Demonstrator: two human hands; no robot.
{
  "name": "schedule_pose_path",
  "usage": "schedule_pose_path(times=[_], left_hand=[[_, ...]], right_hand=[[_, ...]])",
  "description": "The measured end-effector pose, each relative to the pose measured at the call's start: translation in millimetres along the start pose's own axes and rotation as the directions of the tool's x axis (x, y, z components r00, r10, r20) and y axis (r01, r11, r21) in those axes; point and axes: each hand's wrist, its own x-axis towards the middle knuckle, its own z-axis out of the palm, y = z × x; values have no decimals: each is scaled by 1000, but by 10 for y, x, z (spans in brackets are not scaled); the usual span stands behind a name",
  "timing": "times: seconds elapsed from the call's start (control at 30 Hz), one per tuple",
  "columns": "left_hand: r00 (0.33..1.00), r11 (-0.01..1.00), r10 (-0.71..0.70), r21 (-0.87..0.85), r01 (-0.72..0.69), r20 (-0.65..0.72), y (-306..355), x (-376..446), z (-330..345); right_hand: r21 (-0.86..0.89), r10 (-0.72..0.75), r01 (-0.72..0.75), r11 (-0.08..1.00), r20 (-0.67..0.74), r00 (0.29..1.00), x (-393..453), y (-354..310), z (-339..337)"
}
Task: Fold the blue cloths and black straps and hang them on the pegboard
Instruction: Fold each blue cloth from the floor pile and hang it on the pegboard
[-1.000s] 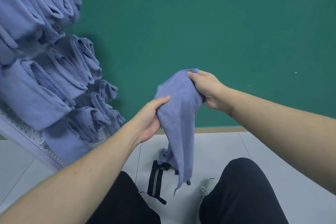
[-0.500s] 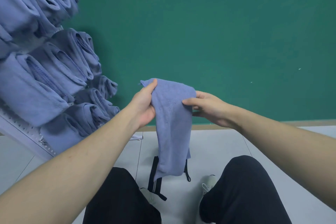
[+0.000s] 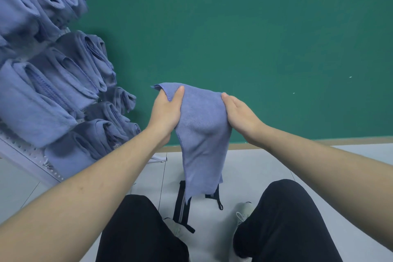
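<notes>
A blue cloth (image 3: 202,134) hangs folded lengthwise in front of me, its lower end dangling above the floor. My left hand (image 3: 165,112) grips its upper left edge, thumb on the near face. My right hand (image 3: 240,117) grips the upper right edge. A black strap (image 3: 180,204) with pale stripes lies on the floor between my knees, partly hidden behind the cloth. At the left, several folded blue cloths (image 3: 53,91) hang in rows on the white pegboard (image 3: 25,155).
A green wall (image 3: 255,38) stands straight ahead with a wooden skirting at its foot. The floor (image 3: 255,166) is pale grey tile. My knees in black trousers (image 3: 282,219) and pale shoes fill the bottom of the view.
Both hands have moved to the top edge of the cloth, right hand now at the upper right corner. The cloth is held wider and flatter than before.
</notes>
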Motion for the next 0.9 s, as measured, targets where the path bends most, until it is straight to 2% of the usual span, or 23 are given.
schedule_pose_path(times=[0.07,0.13,0.27,0.37,0.5,0.6,0.67,0.73,0.8,0.9], left_hand=[[997,994,-73,-80,73,-2,8,15,26],[976,953,-216,-214,214,12,34,43,35],[856,767,-485,-383,516,182,-39,125,-53],[788,679,-544,-401,615,288,-101,99,-103],[782,667,-435,-424,613,446,-92,-62,-121],[760,725,-353,-353,591,546,-179,-195,-127],[761,756,-332,-326,568,558,-315,-267,-117],[792,784,-327,-321,532,515,-416,-318,-99],[841,842,-326,-272,466,431,-444,-318,-81],[897,900,-295,-218,376,329,-432,-297,-71]], right_hand=[[22,9,-9,1000,26,1000,-4,-30,36],[81,58,-68,994,115,992,5,-48,51],[221,202,-246,944,203,958,24,-51,12],[314,190,-268,911,258,947,29,-38,-27],[322,197,-275,906,252,947,3,-45,30],[388,215,-300,872,247,945,13,-82,51],[408,237,-314,857,229,944,33,-115,37],[408,266,-329,852,204,942,61,-101,-1],[321,267,-310,895,172,948,64,-58,-51],[-15,164,-163,987,82,983,62,2,-105]])
